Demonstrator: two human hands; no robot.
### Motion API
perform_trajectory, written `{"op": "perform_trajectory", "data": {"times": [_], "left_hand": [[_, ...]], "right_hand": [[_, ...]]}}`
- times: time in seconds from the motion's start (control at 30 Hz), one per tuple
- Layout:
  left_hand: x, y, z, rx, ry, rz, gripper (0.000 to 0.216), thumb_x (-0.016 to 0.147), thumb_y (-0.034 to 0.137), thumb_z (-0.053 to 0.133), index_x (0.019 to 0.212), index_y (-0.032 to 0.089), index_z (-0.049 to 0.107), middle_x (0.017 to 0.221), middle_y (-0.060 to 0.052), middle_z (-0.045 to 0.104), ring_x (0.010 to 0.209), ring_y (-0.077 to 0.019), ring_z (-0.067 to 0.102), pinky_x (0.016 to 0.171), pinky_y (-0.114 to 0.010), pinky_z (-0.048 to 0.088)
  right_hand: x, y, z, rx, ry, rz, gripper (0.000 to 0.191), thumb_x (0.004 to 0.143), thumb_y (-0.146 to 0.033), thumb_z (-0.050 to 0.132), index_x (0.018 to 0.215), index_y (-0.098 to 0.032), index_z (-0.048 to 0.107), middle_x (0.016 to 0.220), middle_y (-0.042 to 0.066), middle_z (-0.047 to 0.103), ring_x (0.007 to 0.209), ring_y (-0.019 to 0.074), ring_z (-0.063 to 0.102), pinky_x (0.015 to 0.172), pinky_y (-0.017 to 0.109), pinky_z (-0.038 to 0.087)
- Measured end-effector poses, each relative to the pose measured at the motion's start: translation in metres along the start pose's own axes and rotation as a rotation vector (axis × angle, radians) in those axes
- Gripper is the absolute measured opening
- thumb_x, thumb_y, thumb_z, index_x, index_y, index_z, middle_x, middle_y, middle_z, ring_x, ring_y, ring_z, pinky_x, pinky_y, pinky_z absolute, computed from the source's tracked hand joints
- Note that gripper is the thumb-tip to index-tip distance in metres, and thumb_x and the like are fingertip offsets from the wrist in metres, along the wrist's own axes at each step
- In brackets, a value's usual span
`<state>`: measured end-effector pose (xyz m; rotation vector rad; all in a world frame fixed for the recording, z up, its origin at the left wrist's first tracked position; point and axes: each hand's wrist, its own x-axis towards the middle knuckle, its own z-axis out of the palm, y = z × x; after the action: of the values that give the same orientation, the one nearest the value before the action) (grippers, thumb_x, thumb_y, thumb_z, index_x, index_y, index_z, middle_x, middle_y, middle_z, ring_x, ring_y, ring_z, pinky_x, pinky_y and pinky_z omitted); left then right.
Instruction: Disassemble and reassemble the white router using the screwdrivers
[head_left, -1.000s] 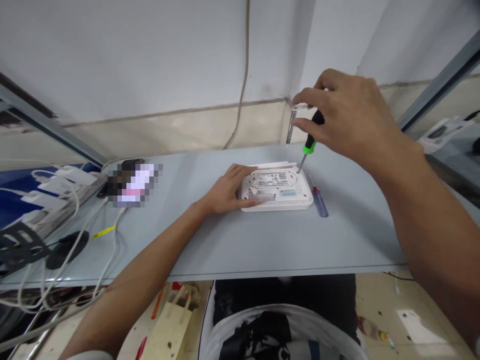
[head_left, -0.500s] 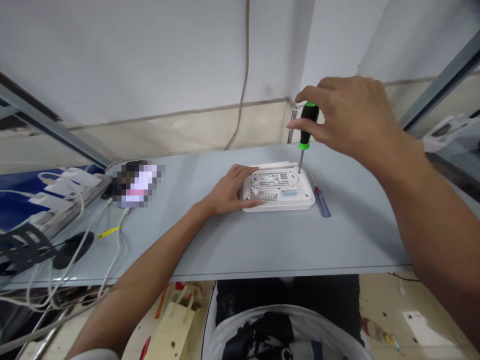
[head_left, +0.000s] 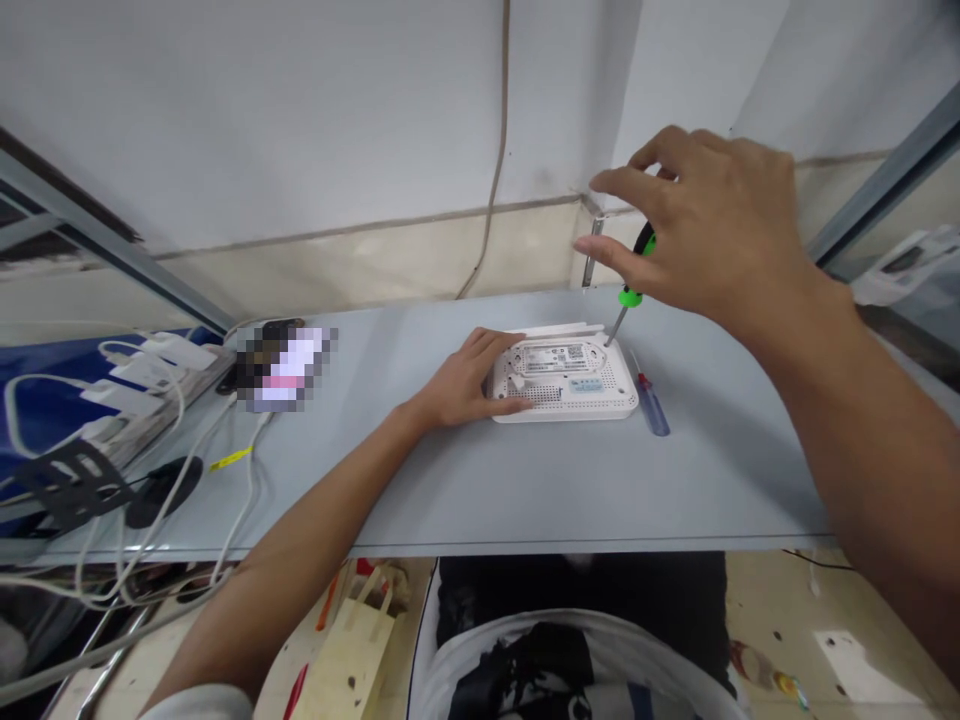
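A white router [head_left: 592, 403] lies flat on the grey-blue table, its labelled, vented underside facing up. My left hand [head_left: 469, 382] grips its left end, thumb along the near side and fingers over the far side. Above the far right corner, my right hand [head_left: 697, 220] has thumb and forefinger stretched wide apart. A green and black screwdriver [head_left: 630, 298] leans to the right against that hand, its upper handle partly hidden. The shaft tip rests at the router's far right corner. Beside the router's right end lies a second screwdriver [head_left: 654, 408] with a clear purple-blue handle.
At left are a blurred-out phone [head_left: 289, 368], a power strip with several white chargers [head_left: 154, 370], a black stand [head_left: 71, 485] and loose white cables [head_left: 251, 490]. A wall runs behind the table [head_left: 450, 500]. Metal posts flank both sides. A bag [head_left: 352, 640] sits below.
My right hand has spread its fingers away from the screwdriver handle. The screwdriver has tipped to the right, its tip still at the corner. The left hand keeps its hold.
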<state>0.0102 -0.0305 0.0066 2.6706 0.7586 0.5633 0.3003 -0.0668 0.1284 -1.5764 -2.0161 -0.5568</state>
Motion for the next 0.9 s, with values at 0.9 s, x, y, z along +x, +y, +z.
{"op": "perform_trajectory", "data": {"times": [0.9], "left_hand": [[0.0,-0.001,0.001,0.0,0.01,0.012,0.084,0.089,0.068,0.072,0.156,0.024,0.045,0.145,-0.014,0.059,0.13,-0.0357,0.051,0.112,-0.058,0.048]], "right_hand": [[-0.003,-0.001,-0.006,-0.045,-0.122,-0.025,0.034,0.101,-0.05,0.053,0.117,-0.026,0.069,0.116,0.015,0.072,0.095,0.0384,0.068,0.077,0.051,0.048]]}}
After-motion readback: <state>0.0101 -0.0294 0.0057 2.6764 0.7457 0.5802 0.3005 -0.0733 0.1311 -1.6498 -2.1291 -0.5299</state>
